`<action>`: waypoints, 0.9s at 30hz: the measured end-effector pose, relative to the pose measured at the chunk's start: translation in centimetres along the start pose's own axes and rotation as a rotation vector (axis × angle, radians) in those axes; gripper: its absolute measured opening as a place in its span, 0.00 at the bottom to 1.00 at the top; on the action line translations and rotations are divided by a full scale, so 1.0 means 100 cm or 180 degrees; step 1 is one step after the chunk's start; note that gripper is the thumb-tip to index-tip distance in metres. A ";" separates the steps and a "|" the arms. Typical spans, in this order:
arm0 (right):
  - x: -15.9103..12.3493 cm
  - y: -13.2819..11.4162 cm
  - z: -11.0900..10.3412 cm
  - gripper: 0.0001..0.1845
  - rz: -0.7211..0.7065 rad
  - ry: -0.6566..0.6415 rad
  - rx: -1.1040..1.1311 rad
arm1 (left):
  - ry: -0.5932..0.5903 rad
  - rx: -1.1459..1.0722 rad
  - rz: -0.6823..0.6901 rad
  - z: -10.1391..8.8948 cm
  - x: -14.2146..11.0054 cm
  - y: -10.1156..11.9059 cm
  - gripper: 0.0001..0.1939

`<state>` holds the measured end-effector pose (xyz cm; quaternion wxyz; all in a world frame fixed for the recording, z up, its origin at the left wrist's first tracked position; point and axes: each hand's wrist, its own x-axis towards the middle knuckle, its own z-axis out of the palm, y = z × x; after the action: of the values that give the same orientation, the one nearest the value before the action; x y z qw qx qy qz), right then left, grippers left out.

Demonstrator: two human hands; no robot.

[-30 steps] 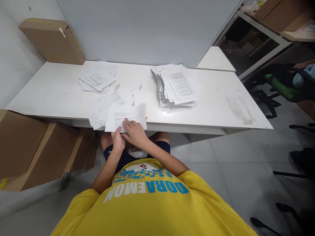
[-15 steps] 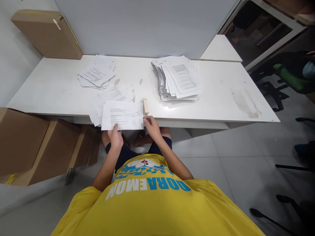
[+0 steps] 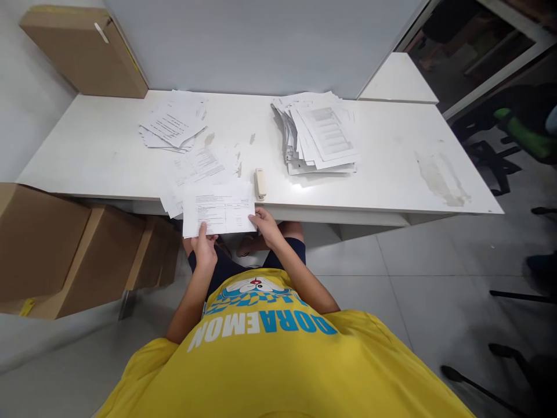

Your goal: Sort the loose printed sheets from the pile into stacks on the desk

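Note:
A printed paper sheet point(image 3: 220, 209) is held level at the table's front edge; whether more sheets lie beneath it I cannot tell. My left hand point(image 3: 204, 245) pinches its lower edge, thumb on top and fingers below. At its right edge my right hand point(image 3: 265, 224) grips it between thumb and fingers. A cream stapler point(image 3: 260, 184) lies on the table just beyond the right hand. Loose printed papers point(image 3: 198, 166) spread behind the held sheet and are partly covered by it.
A thick stack of papers point(image 3: 319, 136) sits at the back right of the white table point(image 3: 391, 168). Further left is a smaller paper pile point(image 3: 172, 125). One cardboard box point(image 3: 82, 52) stands at the back left, and several cardboard boxes point(image 3: 104, 255) are beside my left leg.
My right hand has moved from the top of the sheet to its right edge and now grips it. The sheet shifted slightly left, uncovering the stapler. My left hand keeps its hold.

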<state>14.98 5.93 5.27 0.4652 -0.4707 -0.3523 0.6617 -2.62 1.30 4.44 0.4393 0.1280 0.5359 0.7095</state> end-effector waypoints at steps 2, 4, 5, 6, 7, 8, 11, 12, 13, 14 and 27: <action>0.000 0.001 -0.001 0.16 -0.0048 -0.0001 -0.0057 | -0.0068 -0.0088 -0.0075 -0.005 0.002 -0.001 0.24; 0.000 0.000 -0.002 0.16 -0.0067 -0.0019 -0.0163 | -0.0187 -0.0148 -0.0109 -0.009 0.003 -0.001 0.24; -0.001 0.000 -0.002 0.15 -0.0075 -0.0027 -0.0214 | -0.0238 -0.0149 -0.0113 -0.010 0.004 -0.001 0.24; -0.002 -0.001 -0.003 0.15 -0.0083 -0.0025 -0.0252 | -0.0279 -0.0135 -0.0113 -0.011 0.004 0.000 0.24; -0.002 -0.002 -0.003 0.16 -0.0082 -0.0016 -0.0270 | -0.0315 -0.0116 -0.0112 -0.012 0.003 0.001 0.24; -0.003 -0.003 -0.004 0.16 -0.0074 -0.0011 -0.0267 | -0.0354 -0.0100 -0.0107 -0.012 0.003 0.001 0.24; -0.007 -0.003 -0.008 0.20 0.0005 -0.0064 -0.0177 | -0.0466 -0.0083 -0.0076 -0.013 -0.002 0.002 0.26; -0.008 -0.003 -0.009 0.21 0.0038 -0.0088 -0.0141 | -0.0486 -0.0083 -0.0050 -0.013 -0.004 0.001 0.26; -0.011 -0.003 -0.011 0.21 0.0061 -0.0111 -0.0108 | -0.0495 -0.0080 -0.0019 -0.013 -0.007 0.001 0.27; -0.014 -0.003 -0.012 0.21 0.0075 -0.0129 -0.0073 | -0.0494 -0.0067 0.0014 -0.013 -0.009 0.000 0.27; -0.064 0.013 -0.065 0.28 -0.0086 -0.0201 0.0223 | -0.0055 0.0528 0.0195 -0.012 -0.054 -0.020 0.14</action>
<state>21.57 -0.38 4.04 0.4790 -0.4282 -0.3498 0.6818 0.72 -3.50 3.81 0.4098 0.1864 0.5849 0.6747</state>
